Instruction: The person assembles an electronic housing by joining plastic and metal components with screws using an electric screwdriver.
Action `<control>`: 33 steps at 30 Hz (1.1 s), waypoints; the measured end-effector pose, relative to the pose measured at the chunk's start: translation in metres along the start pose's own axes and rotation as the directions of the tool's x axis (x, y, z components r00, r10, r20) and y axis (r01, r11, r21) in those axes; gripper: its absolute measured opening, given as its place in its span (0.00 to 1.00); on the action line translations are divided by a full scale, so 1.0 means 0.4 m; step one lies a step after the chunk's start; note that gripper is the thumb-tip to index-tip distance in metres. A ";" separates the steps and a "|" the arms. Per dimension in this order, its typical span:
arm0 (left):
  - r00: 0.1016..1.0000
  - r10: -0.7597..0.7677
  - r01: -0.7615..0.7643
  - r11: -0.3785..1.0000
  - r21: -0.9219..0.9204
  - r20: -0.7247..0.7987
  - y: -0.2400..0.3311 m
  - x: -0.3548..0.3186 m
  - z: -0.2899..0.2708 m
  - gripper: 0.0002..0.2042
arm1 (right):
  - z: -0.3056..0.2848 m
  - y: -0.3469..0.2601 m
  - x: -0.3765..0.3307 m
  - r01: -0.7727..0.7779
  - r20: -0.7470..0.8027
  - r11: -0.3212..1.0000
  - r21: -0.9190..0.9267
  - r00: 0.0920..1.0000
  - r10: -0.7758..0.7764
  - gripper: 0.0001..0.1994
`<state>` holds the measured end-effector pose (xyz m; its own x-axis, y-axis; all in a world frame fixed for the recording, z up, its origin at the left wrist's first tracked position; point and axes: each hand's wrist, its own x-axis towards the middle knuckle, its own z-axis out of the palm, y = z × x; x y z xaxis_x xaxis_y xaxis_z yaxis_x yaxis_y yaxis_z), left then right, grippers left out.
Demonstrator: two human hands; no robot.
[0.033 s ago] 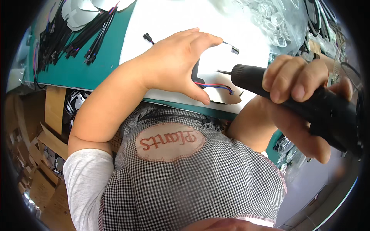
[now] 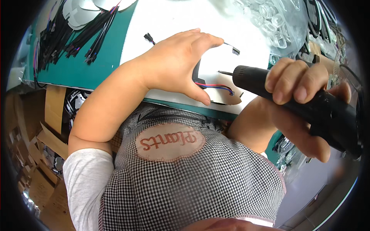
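My left hand (image 2: 175,59) spans a pale white part (image 2: 231,99) on the white work surface, thumb at its near edge and fingers at its far side. Much of that part blends into the surface, so its full outline is hard to make out. Beside the palm is a black piece (image 2: 197,73), from which red, blue and black wires (image 2: 216,85) run to the right. A small black piece (image 2: 236,51) shows past my fingertips. My right hand (image 2: 296,82) is wrapped round a black electric screwdriver (image 2: 252,79); its thin bit points left, above the white part.
Bundles of black cables (image 2: 92,38) lie on the green mat (image 2: 96,73) at the far left, next to grey-white shaped parts (image 2: 79,15). A bag of clear plastic pieces (image 2: 275,23) is at the far right. Cardboard boxes (image 2: 46,188) stand below the table's left side.
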<state>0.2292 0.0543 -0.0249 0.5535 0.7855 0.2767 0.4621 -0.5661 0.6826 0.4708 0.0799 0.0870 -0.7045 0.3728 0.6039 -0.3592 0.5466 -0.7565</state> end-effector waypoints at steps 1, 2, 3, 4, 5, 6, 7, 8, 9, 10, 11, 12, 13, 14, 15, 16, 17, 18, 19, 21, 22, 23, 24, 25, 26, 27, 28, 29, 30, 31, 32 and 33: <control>1.000 0.019 -0.019 1.000 -0.007 -0.010 -0.003 0.001 0.000 0.55 | 0.009 0.014 -0.011 0.003 0.006 1.000 0.003 1.000 -0.003 0.51; 0.999 0.041 -0.041 0.999 -0.018 -0.015 -0.004 0.003 0.001 0.55 | 0.023 0.029 -0.025 0.077 -0.114 0.997 0.029 0.991 -0.073 0.51; 0.999 0.040 -0.041 0.999 -0.019 -0.015 -0.004 0.004 0.000 0.55 | 0.030 0.037 -0.034 0.151 -0.235 0.987 0.046 0.962 -0.137 0.51; 0.999 0.048 -0.048 0.998 -0.034 -0.007 -0.002 0.006 -0.001 0.55 | 0.034 0.032 -0.038 0.127 -0.247 0.991 0.032 0.962 -0.116 0.50; 0.998 0.055 -0.055 0.997 -0.048 0.001 -0.002 0.008 -0.004 0.55 | 0.042 0.032 -0.035 0.127 -0.247 0.991 0.031 0.962 -0.115 0.50; 0.998 0.056 -0.056 0.997 -0.049 0.002 -0.001 0.009 -0.006 0.55 | 0.053 0.034 -0.028 0.115 -0.260 0.993 0.020 0.960 -0.106 0.49; 0.999 0.034 -0.033 0.998 -0.061 0.019 0.002 0.009 -0.008 0.55 | 0.063 0.033 -0.023 0.102 -0.272 0.995 0.008 0.957 -0.096 0.49; 0.999 0.013 -0.010 0.997 -0.071 0.034 0.004 0.008 -0.009 0.56 | 0.067 0.029 -0.021 0.102 -0.286 0.995 0.021 0.954 -0.092 0.48; 0.999 0.013 -0.011 0.997 -0.073 0.031 0.005 0.008 -0.009 0.56 | 0.061 0.027 -0.023 0.100 -0.283 0.995 0.021 0.955 -0.090 0.48; 1.000 0.025 -0.024 0.998 -0.053 0.019 0.006 0.008 -0.007 0.56 | 0.051 0.022 -0.028 0.108 -0.276 0.994 0.032 0.956 -0.095 0.49; 0.999 0.035 -0.035 0.999 -0.032 0.008 0.006 0.006 -0.007 0.56 | 0.042 0.017 -0.033 0.116 -0.270 0.992 0.046 0.958 -0.100 0.49; 0.999 0.033 -0.032 0.999 -0.035 0.004 0.005 0.004 -0.005 0.56 | 0.034 0.006 -0.033 0.090 -0.240 0.995 0.052 0.968 -0.075 0.49; 0.999 0.033 -0.033 0.999 -0.025 0.000 0.002 0.003 -0.002 0.56 | 0.035 0.005 -0.035 0.086 -0.236 0.995 0.054 0.969 -0.071 0.49; 0.999 0.037 -0.037 0.999 -0.018 -0.004 -0.001 0.004 0.001 0.56 | 0.038 0.005 -0.032 0.077 -0.237 0.996 0.050 0.969 -0.063 0.48; 0.999 0.038 -0.038 0.999 -0.025 -0.008 0.000 0.002 0.002 0.56 | 0.042 0.006 -0.029 0.069 -0.238 0.997 0.046 0.970 -0.056 0.48; 1.000 0.011 -0.011 1.000 -0.004 0.002 0.002 -0.001 -0.001 0.56 | 0.046 0.008 -0.026 0.061 -0.233 0.997 0.045 0.971 -0.049 0.48; 1.000 -0.019 0.019 1.000 0.021 0.013 0.004 -0.001 -0.003 0.56 | 0.048 0.013 -0.025 0.062 -0.234 0.997 0.042 0.971 -0.051 0.48; 1.000 -0.020 0.020 1.000 0.018 0.009 0.002 -0.001 -0.002 0.56 | 0.048 0.016 -0.025 0.063 -0.235 0.997 0.038 0.971 -0.053 0.48; 1.000 -0.001 0.001 1.000 0.005 0.004 -0.001 0.000 -0.001 0.56 | 0.049 0.018 -0.028 0.061 -0.231 0.997 0.039 0.972 -0.050 0.48; 1.000 0.019 -0.019 1.000 -0.013 -0.009 -0.003 0.002 -0.003 0.56 | 0.050 0.017 -0.028 0.086 -0.256 0.995 0.044 0.964 -0.072 0.47; 1.000 0.018 -0.018 1.000 -0.006 -0.008 -0.002 0.002 -0.004 0.56 | 0.049 0.015 -0.026 0.083 -0.250 0.996 0.044 0.966 -0.070 0.47; 1.000 0.017 -0.017 1.000 0.001 -0.006 -0.002 0.001 -0.004 0.56 | 0.051 0.013 -0.026 0.081 -0.249 0.996 0.038 0.966 -0.069 0.47; 1.000 0.017 -0.017 1.000 0.000 -0.008 -0.001 0.003 -0.007 0.56 | 0.052 0.013 -0.025 0.079 -0.249 0.996 0.031 0.966 -0.069 0.47; 1.000 -0.001 0.002 1.000 -0.025 0.016 0.001 0.006 -0.010 0.56 | 0.056 0.014 -0.022 0.078 -0.248 0.996 0.031 0.967 -0.068 0.47; 0.999 -0.019 0.021 0.999 -0.049 0.041 0.001 0.007 -0.010 0.56 | 0.063 0.017 -0.019 0.075 -0.258 0.997 0.034 0.964 -0.064 0.47; 0.999 -0.019 0.021 0.999 -0.050 0.039 -0.001 0.007 -0.008 0.56 | 0.066 0.019 -0.017 0.073 -0.269 0.997 0.036 0.961 -0.060 0.47; 1.000 -0.002 0.003 0.999 -0.047 0.024 -0.004 0.006 -0.004 0.56 | 0.055 0.013 -0.013 0.073 -0.268 0.997 0.037 0.962 -0.060 0.47; 1.000 0.012 -0.012 0.999 -0.043 0.009 -0.005 0.004 -0.002 0.56 | 0.034 0.000 -0.005 0.033 -0.145 0.999 0.007 0.989 -0.032 0.47; 1.000 0.010 -0.009 0.999 -0.041 0.008 -0.006 0.003 -0.001 0.56 | 0.023 -0.007 0.002 -0.001 -0.022 1.000 -0.028 1.000 0.001 0.48; 0.999 0.031 -0.031 0.999 -0.018 -0.012 -0.005 0.003 -0.001 0.54 | 0.025 -0.004 0.005 0.001 -0.020 1.000 -0.025 1.000 -0.002 0.48; 0.998 0.055 -0.055 0.999 0.003 -0.030 -0.004 0.004 0.000 0.51 | 0.031 0.001 0.010 0.012 -0.026 0.999 -0.030 1.000 -0.013 0.48; 0.998 0.054 -0.054 0.999 0.005 -0.030 -0.003 0.004 0.000 0.51 | 0.034 0.006 0.015 0.023 -0.031 0.999 -0.035 0.999 -0.024 0.48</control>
<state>0.2293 0.0562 -0.0253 0.5571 0.7606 0.3334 0.4346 -0.6091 0.6634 0.4573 0.0732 0.0852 -0.6764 0.3829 0.6292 -0.3537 0.5804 -0.7335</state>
